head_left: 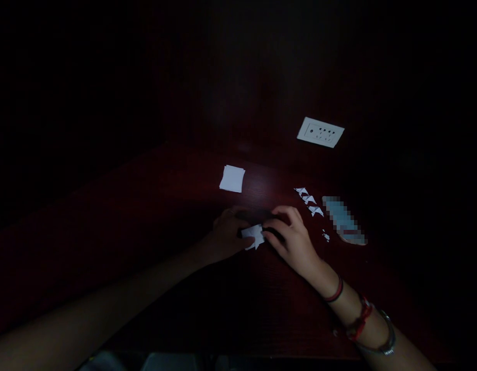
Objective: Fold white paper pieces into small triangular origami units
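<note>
A small folded piece of white paper is between my two hands, low over the dark red table. My left hand grips its left side, with the thumb lying across the paper. From the right, my right hand has its thumb and a finger at the paper's right edge, and the other fingers are curved and raised. Dim light hides the far fingers of my left hand. Several folded paper pieces lie in a slanting row to the right, beyond my right hand.
A stack of square white paper sheets lies farther back. Right of the folded pieces are small paper scraps and a blurred-out, pale blue oblong object. A white wall socket sits behind the table. The surroundings are very dark.
</note>
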`<state>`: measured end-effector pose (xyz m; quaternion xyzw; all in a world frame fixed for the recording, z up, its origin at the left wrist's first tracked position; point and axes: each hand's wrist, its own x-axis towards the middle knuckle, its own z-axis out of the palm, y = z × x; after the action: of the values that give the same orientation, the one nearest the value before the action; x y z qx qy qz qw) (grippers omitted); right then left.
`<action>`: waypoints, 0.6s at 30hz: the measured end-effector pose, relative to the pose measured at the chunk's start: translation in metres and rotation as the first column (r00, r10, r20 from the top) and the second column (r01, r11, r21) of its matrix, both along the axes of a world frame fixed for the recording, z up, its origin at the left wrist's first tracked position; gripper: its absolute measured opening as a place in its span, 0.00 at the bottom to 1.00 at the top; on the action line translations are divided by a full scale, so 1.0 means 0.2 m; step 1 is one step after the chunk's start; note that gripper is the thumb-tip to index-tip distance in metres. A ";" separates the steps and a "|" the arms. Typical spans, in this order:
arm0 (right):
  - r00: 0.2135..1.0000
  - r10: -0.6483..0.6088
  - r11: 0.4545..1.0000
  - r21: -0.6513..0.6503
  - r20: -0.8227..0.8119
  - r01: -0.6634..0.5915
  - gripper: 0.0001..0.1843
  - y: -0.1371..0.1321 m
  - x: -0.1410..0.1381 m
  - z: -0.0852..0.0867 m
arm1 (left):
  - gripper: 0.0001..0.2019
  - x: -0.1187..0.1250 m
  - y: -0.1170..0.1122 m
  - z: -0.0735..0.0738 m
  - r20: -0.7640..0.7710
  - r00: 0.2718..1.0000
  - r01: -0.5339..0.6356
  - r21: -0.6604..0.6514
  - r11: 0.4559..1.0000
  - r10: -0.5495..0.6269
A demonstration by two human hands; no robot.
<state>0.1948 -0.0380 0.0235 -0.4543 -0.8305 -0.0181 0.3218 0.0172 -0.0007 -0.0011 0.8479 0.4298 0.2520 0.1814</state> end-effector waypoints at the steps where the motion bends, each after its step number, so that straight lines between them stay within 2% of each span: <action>1: 0.998 0.030 0.999 -0.014 0.052 -0.029 0.08 0.01 0.01 -0.01 | 0.10 0.00 0.01 -0.02 -0.039 0.998 -0.043 0.016 0.999 0.043; 4: 0.975 0.139 0.989 -0.079 0.170 -0.127 0.09 0.04 0.03 -0.03 | 0.21 0.01 0.01 -0.05 -0.065 0.984 -0.155 0.118 0.981 0.163; 6: 0.957 0.196 0.978 -0.118 0.213 -0.174 0.10 0.06 0.05 -0.04 | 0.24 0.01 0.00 -0.04 -0.057 0.987 -0.136 0.189 0.972 0.149; 11: 0.929 0.271 0.956 -0.180 0.253 -0.230 0.13 0.09 0.09 -0.05 | 0.08 -0.03 0.00 0.03 -0.166 0.978 0.172 0.278 0.945 -0.129; 15: 0.907 0.308 0.947 -0.184 0.288 -0.263 0.14 0.11 0.10 -0.05 | 0.09 -0.07 0.03 0.05 -0.253 0.925 0.351 0.284 0.892 -0.283; 18: 0.888 0.319 0.945 -0.181 0.332 -0.272 0.15 0.11 0.11 -0.05 | 0.10 -0.08 0.05 0.03 -0.259 0.911 0.393 0.317 0.863 -0.319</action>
<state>0.2168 -0.0153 0.0130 -0.3313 -0.9339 0.0028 0.1345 0.0011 0.0089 0.0058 0.9522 0.2271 0.2031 0.0220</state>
